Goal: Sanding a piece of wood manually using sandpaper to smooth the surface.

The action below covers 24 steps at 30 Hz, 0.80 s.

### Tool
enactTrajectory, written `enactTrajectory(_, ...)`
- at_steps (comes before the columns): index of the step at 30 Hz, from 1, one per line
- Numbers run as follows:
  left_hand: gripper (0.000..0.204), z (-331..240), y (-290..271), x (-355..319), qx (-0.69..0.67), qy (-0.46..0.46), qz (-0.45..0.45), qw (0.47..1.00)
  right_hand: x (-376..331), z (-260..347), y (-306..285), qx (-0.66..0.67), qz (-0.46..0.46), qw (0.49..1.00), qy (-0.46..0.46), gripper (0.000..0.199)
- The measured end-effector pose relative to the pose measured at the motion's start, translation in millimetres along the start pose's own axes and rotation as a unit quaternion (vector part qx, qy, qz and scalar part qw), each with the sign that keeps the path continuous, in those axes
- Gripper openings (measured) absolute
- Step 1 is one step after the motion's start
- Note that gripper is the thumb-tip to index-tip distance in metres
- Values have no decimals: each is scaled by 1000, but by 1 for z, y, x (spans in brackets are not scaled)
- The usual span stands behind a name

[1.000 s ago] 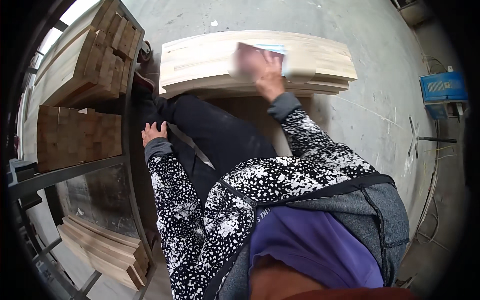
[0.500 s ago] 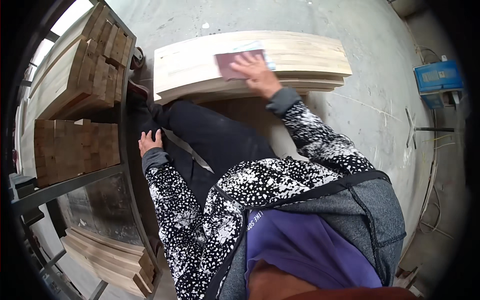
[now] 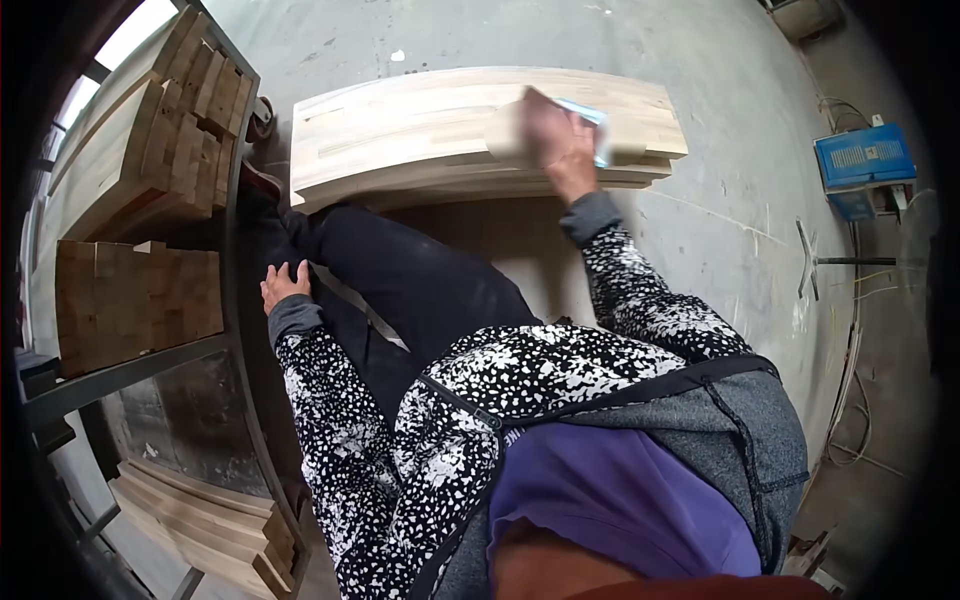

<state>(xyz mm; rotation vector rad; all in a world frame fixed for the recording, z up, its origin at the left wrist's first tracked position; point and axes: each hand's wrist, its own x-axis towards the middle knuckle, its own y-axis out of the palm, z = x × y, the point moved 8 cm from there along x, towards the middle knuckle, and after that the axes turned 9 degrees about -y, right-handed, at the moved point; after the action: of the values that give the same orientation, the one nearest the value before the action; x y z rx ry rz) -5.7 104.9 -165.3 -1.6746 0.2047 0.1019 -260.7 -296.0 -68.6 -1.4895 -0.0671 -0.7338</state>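
My right hand (image 3: pixel 572 162) is over the right half of a pale laminated wood board (image 3: pixel 400 120), holding a reddish-brown sheet of sandpaper (image 3: pixel 541 118). A light blue and white edge shows beside its fingers. The sheet and part of the hand are smeared by motion. Under the top board lie more boards of the same wood, stacked flat. My left hand (image 3: pixel 284 284) rests with fingers spread on my dark trouser leg, holding nothing.
A metal rack (image 3: pixel 246 400) on the left carries stacked wooden blocks (image 3: pixel 140 300) and, lower down, more boards (image 3: pixel 200 520). A caster (image 3: pixel 261 118) shows near its far end. To the right are a blue box-shaped machine (image 3: pixel 866 158), a metal stand (image 3: pixel 808 260) and loose cables (image 3: pixel 858 400).
My right hand has moved to the right along the board with the sandpaper, which now appears turned and blurred. My left hand stays on my leg; the whole view has shifted slightly.
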Motion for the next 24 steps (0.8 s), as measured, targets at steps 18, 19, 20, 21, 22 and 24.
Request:
enactTrajectory(18,50,12,6,2,-65,7,2,998,7,-32,-5,154,57,986,-18,57)
enactTrajectory(19,50,7,3,1,-62,11,3,998,-13,-97,-23,68,12,998,14,56)
enactTrajectory(20,50,6,0,2,-59,11,2,998,-32,-144,-45,19,-4,999,47,49)
enactTrajectory(21,50,6,0,2,-56,10,0,998,-53,-198,-56,-76,-17,989,124,31)
enactTrajectory(22,50,3,2,2,-60,7,2,998,-73,-238,-68,-94,-33,972,213,30)
enactTrajectory(24,50,12,2,1,-48,2,-1,999,-86,-255,-59,26,8,900,434,33)
